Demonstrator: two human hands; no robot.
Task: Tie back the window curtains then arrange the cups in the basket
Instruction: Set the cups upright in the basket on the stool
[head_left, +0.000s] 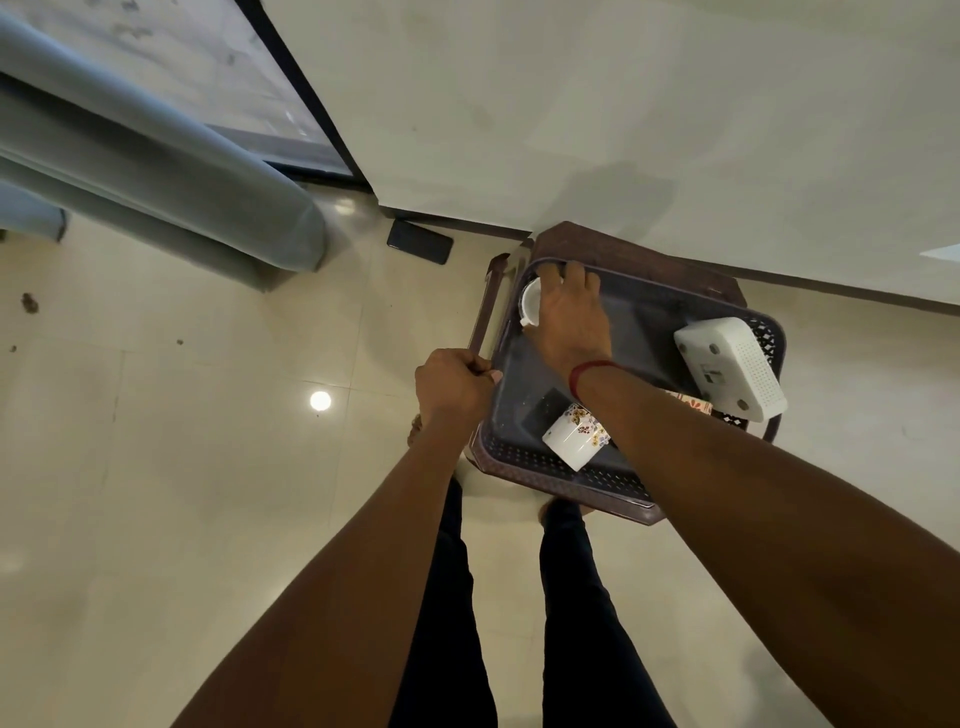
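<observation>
Head camera: both hands at the basket

Head view looks straight down past two bare forearms and dark trouser legs to a tiled floor (182, 467). A dark perforated basket (561, 467) sits on a brown plastic stool (623, 249) against the wall. The left hand (454, 387) is clenched around the basket's near-left rim, thumb on top. The right hand (569, 312), with a red thread at the wrist, reaches into the far-left corner of the basket and its fingers curl over a white cup (531, 304) there, grasping it at the rim. A second cup with a floral pattern (574, 434) lies on its side near the basket's front edge, just under the right forearm. A white vented box (730, 364) rests tilted against the basket's right side. Grey curtains (156, 171) hang bunched at the upper left beside the window (171, 57). A dark phone (420, 241) lies on the floor by the wall.
</observation>
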